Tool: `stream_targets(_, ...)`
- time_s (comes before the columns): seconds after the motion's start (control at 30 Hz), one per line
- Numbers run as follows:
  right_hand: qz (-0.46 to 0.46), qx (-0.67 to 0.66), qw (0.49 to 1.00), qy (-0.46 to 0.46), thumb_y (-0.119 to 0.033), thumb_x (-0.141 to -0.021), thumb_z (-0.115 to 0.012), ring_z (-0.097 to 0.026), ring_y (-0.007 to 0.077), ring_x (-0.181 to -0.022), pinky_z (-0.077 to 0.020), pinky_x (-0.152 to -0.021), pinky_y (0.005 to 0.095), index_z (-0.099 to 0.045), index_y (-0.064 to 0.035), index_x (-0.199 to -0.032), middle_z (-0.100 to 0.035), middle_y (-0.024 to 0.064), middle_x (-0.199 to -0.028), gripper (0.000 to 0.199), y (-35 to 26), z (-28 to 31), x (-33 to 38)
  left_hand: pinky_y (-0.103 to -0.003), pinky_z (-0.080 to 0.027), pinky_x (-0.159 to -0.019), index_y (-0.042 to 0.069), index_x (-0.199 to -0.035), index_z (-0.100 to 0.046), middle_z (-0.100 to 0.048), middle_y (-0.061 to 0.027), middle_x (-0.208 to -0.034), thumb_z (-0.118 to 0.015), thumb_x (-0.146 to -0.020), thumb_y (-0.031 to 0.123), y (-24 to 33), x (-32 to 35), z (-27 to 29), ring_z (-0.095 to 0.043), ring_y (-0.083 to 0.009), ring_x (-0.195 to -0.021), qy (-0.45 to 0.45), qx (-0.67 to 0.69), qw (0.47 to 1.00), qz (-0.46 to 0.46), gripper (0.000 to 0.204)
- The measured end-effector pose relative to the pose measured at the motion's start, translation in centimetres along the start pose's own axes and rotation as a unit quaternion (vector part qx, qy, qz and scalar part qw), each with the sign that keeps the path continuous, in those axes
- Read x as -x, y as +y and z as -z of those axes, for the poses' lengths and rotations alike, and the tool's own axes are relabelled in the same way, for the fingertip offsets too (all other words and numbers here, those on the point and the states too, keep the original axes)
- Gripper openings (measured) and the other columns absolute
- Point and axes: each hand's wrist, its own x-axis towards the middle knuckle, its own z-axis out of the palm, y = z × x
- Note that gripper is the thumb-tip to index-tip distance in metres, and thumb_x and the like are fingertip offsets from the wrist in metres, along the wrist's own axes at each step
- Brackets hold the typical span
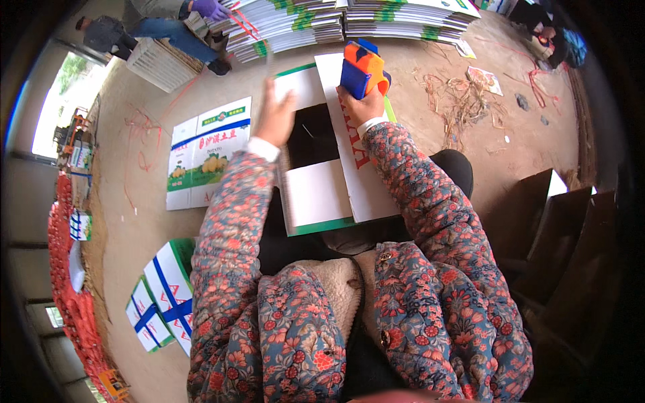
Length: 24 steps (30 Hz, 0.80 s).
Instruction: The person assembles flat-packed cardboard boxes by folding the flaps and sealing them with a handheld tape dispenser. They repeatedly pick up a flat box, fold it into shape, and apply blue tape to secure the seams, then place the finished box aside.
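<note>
In front of me a white and green cardboard box [316,191] has its top partly open, with a dark gap [314,134] in the middle. Its right long flap [346,144], with red print, lies folded inward. My right hand [363,104] grips an orange and blue tape dispenser [366,67] above that flap's far end. At the box's left side, slightly blurred, my left hand [274,117] is held up with fingers stretched and thumb apart. It is beside the left flap, which shows nearly edge-on; whether they touch is unclear.
Flattened cartons [403,20] are stacked at the far side. Left of me stand a taped potato carton [209,154] and more taped boxes [168,295]. Red sacks [67,269] line the left wall. Straw and string [463,101] litter the floor. Other people [178,37] are at work farther off.
</note>
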Motion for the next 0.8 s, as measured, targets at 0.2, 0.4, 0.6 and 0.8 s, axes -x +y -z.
stream_targets(0.2,0.116,-0.038,0.992,-0.023,-0.017,-0.074,-0.072,-0.064,0.0265,-0.091,-0.0495,-0.079,0.0347,-0.058,-0.0049,-0.108,-0.066,0.0119,-0.097,0.039,-1.0,1.4,2.6,-0.043,-0.012,-0.113,0.0,-0.141,-0.027,-0.023,-0.0191,-0.149,-0.047,-0.087,0.047,-1.1,-1.1,-9.2,-0.018,-0.0315,-0.139,-0.115,-0.311,0.941,0.073,0.073)
stream_targets(0.4,0.074,-0.027,0.987,-0.141,-0.009,-0.078,-0.068,-0.061,0.0176,-0.084,-0.0486,-0.077,0.0303,-0.057,-0.0066,-0.104,-0.061,0.0046,-0.09,0.029,-4.2,8.0,15.2,-0.045,-0.009,-0.114,0.014,-0.144,-0.026,-0.018,-0.0137,-0.151,-0.043,-0.089,0.051,-9.5,-9.1,-7.2,-0.014,-0.027,-0.14,-0.138,-0.373,0.917,0.026,0.068)
stream_targets(0.6,0.026,-0.049,0.98,-0.19,-0.013,-0.072,-0.07,-0.058,0.0235,-0.1,-0.0457,-0.084,0.0356,-0.058,-0.0107,-0.11,-0.061,0.007,-0.102,0.04,-2.8,9.3,18.7,-0.045,-0.033,-0.102,0.021,-0.128,-0.048,-0.052,-0.0135,-0.123,-0.044,-0.088,0.048,-9.1,-12.8,-7.6,-0.047,-0.0322,-0.117,-0.135,-0.403,0.905,-0.016,0.049)
stream_targets(0.8,-0.012,-0.121,0.967,-0.223,-0.01,-0.073,-0.073,-0.061,0.02,-0.094,-0.0478,-0.082,0.0324,-0.058,-0.0028,-0.104,-0.063,0.0064,-0.097,0.035,-2.2,14.8,16.3,-0.046,-0.036,-0.1,0.02,-0.128,-0.05,-0.051,-0.0186,-0.124,-0.042,-0.088,0.044,-7.6,-9.8,-4.7,-0.048,-0.035,-0.117,-0.12,-0.459,0.876,0.087,0.047)
